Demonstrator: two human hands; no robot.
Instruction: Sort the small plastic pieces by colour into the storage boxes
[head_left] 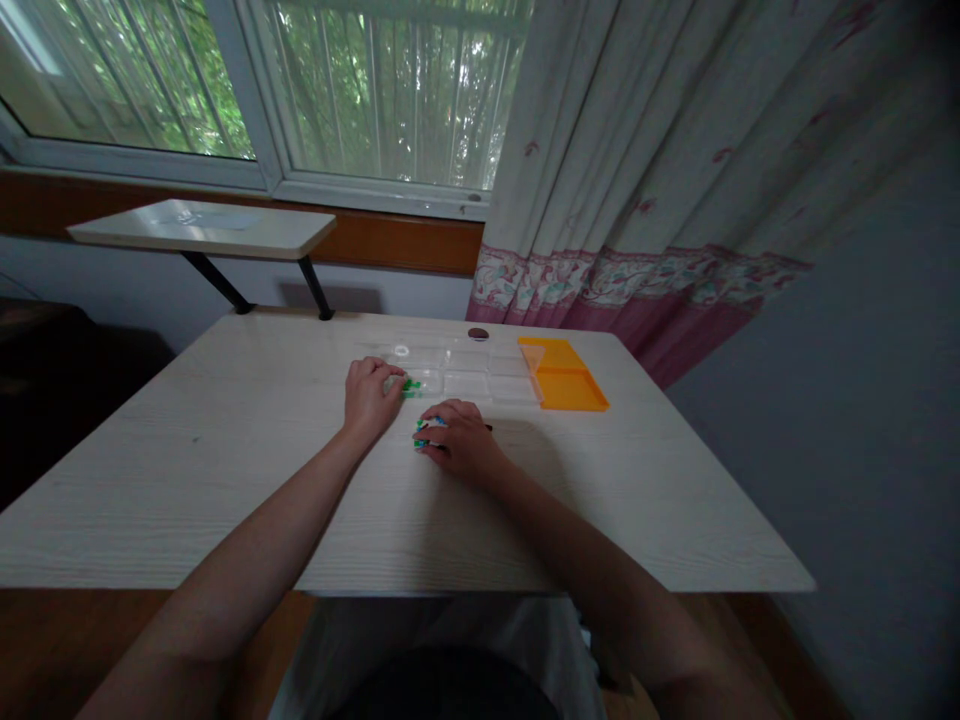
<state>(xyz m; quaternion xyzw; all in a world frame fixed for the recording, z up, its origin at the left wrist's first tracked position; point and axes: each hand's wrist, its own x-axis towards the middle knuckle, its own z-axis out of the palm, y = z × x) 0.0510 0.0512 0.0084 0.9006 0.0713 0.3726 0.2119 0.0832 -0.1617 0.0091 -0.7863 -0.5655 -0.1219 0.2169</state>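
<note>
A clear plastic tray (465,384) with several compartments lies flat on the table. My left hand (371,395) rests at its left front corner, fingers curled and thumb tip beside small green pieces (411,386) in the corner compartment. Whether a piece sits between those fingertips is hidden. Just in front of the tray, my right hand (463,440) is cupped on the tabletop, closed around a cluster of small green, blue and white pieces (421,432). The palm hides part of this cluster. A thin dark tip (488,428) sticks out behind the right hand.
An open orange case (574,388) touches the tray's right end. A dark round spot (478,334) lies behind the tray on the pale wooden table (225,480). At the back left a raised shelf (210,232) stands on black legs. Curtain (600,200) and window (397,90) are behind.
</note>
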